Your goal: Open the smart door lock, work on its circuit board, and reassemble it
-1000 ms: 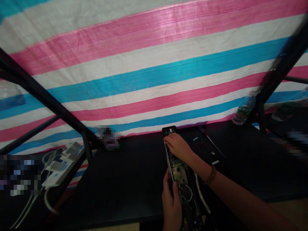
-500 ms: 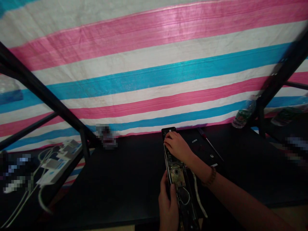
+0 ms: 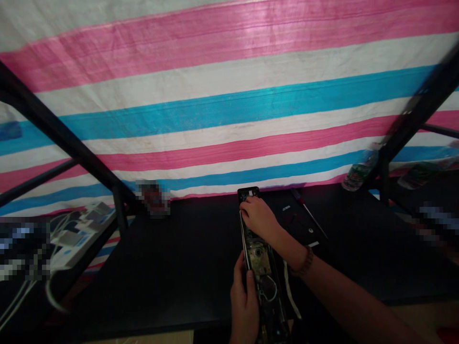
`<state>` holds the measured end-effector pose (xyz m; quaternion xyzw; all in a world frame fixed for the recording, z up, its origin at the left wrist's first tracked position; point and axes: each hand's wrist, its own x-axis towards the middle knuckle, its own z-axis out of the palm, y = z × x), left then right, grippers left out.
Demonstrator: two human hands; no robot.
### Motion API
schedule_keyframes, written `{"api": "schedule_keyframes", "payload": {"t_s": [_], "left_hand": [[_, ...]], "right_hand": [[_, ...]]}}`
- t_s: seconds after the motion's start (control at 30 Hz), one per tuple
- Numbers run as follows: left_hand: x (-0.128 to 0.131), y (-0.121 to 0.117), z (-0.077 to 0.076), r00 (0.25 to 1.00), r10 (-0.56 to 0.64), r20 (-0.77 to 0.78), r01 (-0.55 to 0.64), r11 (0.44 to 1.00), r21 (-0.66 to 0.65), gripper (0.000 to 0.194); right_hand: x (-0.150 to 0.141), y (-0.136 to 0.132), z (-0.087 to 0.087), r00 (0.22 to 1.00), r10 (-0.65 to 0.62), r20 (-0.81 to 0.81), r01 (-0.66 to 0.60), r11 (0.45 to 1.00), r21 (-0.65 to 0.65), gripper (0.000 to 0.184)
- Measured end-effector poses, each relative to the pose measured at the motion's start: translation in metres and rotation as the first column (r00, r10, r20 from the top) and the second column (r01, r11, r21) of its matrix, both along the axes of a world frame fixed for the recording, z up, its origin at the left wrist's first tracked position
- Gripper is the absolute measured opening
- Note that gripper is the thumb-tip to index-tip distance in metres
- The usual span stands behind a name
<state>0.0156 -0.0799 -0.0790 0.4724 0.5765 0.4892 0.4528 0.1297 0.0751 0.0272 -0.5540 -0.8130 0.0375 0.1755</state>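
Note:
A long, narrow black device (image 3: 261,267) with exposed metal parts and wires lies lengthwise on the black table (image 3: 172,267). My left hand (image 3: 244,298) grips its near left edge, thumb on top. My right hand (image 3: 258,217) rests over its far end with the fingers curled down onto it; what the fingertips pinch, if anything, is hidden. A beaded bracelet (image 3: 304,262) sits on my right wrist. A white strip (image 3: 289,291) lies along the device's right side.
A screwdriver (image 3: 308,212) and small parts lie to the right on a dark plate. A plastic bottle (image 3: 358,171) stands at the back right by a black frame post. White power strips and cables (image 3: 79,229) lie at the left. A striped tarp hangs behind.
The view has drifted slightly, so everything sits a little further left. Both hands keep their places on the device; the right hand's fingers shifted slightly at the far end.

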Motion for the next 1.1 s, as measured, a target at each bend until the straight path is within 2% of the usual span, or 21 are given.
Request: {"api": "schedule_keyframes", "payload": {"t_s": [0.13, 0.43, 0.73, 0.97, 1.1], "left_hand": [[-0.001, 0.0, -0.004, 1.0, 0.008, 0.007, -0.007, 1.0, -0.007, 0.056], [0.0, -0.001, 0.004, 0.999, 0.005, 0.032, -0.006, 1.0, 0.026, 0.053], [0.0, -0.001, 0.003, 0.999, -0.007, 0.033, 0.007, 1.0, 0.004, 0.054], [0.0, -0.001, 0.003, 1.0, -0.019, 0.019, 0.019, 1.0, 0.012, 0.053], [0.001, -0.002, 0.004, 1.0, -0.01, 0.017, 0.009, 1.0, 0.007, 0.055]], "right_hand": [[-0.001, 0.001, -0.002, 1.0, -0.018, 0.0, 0.018, 1.0, 0.009, 0.018], [-0.005, -0.003, 0.002, 0.997, -0.035, 0.069, 0.035, 0.999, -0.006, 0.021], [-0.005, -0.006, 0.003, 0.996, -0.05, 0.081, 0.052, 0.998, -0.029, 0.019], [0.0, 0.001, 0.01, 0.989, 0.066, 0.131, -0.058, 0.996, -0.064, 0.017], [0.001, 0.002, 0.006, 0.995, 0.019, 0.099, -0.017, 1.0, -0.027, 0.019]]}}
